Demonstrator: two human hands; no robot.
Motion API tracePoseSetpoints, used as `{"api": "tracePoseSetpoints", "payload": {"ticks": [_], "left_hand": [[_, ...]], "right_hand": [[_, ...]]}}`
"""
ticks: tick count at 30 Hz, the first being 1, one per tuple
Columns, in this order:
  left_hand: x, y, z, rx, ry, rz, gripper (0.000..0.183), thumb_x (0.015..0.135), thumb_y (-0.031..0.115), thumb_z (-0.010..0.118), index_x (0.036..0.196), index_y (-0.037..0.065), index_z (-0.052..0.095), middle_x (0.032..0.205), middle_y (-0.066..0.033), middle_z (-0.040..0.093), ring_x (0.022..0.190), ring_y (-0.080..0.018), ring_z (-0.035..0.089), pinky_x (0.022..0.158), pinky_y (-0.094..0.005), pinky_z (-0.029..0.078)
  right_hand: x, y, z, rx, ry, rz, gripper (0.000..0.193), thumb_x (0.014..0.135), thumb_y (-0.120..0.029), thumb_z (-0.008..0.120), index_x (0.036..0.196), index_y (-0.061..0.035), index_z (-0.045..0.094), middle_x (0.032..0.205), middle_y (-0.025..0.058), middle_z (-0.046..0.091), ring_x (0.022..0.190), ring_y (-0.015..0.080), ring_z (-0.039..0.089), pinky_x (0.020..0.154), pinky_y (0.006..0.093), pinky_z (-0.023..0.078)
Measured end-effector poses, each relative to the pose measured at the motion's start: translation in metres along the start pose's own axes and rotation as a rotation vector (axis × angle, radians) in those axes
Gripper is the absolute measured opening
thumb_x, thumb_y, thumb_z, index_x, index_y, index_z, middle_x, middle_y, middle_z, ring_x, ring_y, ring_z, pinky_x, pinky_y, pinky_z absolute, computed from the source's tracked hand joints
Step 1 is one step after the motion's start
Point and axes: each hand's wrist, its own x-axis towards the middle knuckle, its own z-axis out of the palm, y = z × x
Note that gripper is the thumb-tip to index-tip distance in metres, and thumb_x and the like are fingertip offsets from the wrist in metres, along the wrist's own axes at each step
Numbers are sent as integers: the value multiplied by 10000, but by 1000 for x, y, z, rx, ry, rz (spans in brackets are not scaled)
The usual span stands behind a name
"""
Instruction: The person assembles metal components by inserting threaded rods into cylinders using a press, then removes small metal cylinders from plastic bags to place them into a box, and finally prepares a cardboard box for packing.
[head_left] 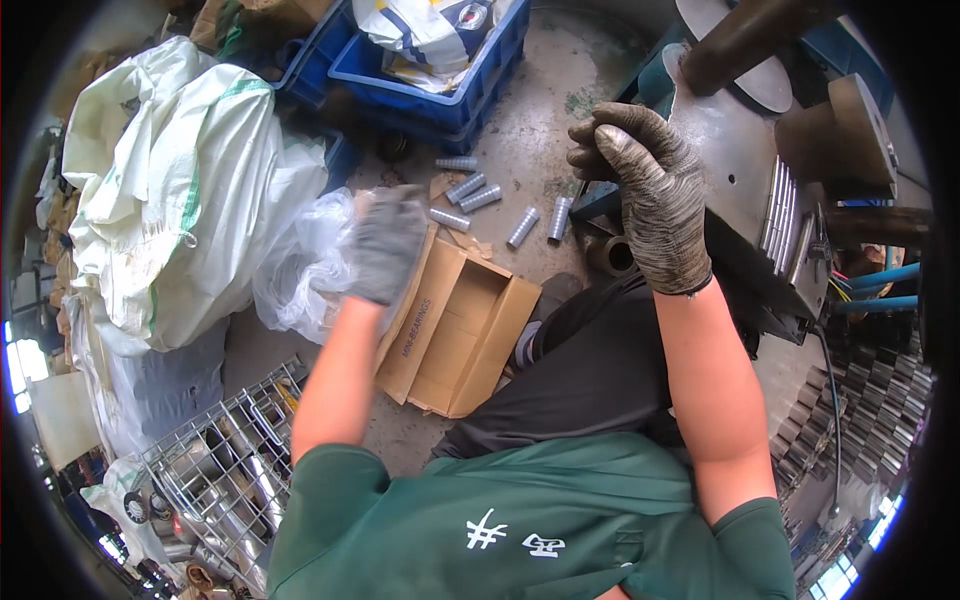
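My left hand, in a grey glove, is smeared by motion, so its fingers cannot be read. It is over the left edge of an open cardboard box, beside a crumpled clear plastic bag. My right hand, in a soiled grey glove, is raised in front of a metal machine table. Its fingers are curled in with the thumb against them; whatever they may hold is hidden. Several short grey ribbed cylinders lie on the floor beyond the box.
Large white woven sacks fill the left side. A blue crate with bags in it stands at the far middle. A wire basket with metal parts is at lower left. Stacked metal pieces stand at right, near hoses.
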Motion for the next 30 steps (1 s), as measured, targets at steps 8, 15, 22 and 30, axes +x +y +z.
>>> {"api": "tracePoseSetpoints", "payload": {"ticks": [8, 15, 22, 30], "left_hand": [[27, 24, 291, 194, -469, -868, 1012, 799, 651, 726, 1571, 113, 352, 1522, -209, 439, 1381, -402, 458, 1114, -507, 434], [26, 27, 339, 418, -450, -752, 703, 833, 443, 786, 1440, 223, 508, 1421, -86, 550, 1285, -318, 547, 1026, -469, 500], [22, -9, 299, 203, -307, -449, 603, 806, 464, 810, 1239, 83, 636, 1227, -189, 668, 1182, -385, 614, 987, -469, 522], [-8, -9, 108, -272, -102, -267, 434, 677, 86, 774, 1086, 39, 637, 992, -143, 676, 946, -264, 670, 839, -378, 527]], "right_hand": [[0, 7, 4, -24, 42, 105, 219, 970, -78, 685, 1159, 32, 678, 1027, 105, 734, 887, 166, 712, 826, 287, 582], [-1, 13, -18, -93, 39, 159, 247, 973, -71, 676, 1194, 38, 661, 1045, 110, 730, 912, 162, 705, 836, 292, 584], [3, 10, -6, -106, -58, 147, 222, 961, -66, 685, 1156, 39, 681, 991, 87, 725, 904, 119, 679, 830, 263, 551], [9, 17, 5, -128, -180, 35, 237, 972, -87, 688, 1180, 27, 683, 1018, 76, 730, 928, 116, 677, 839, 271, 552]]}}
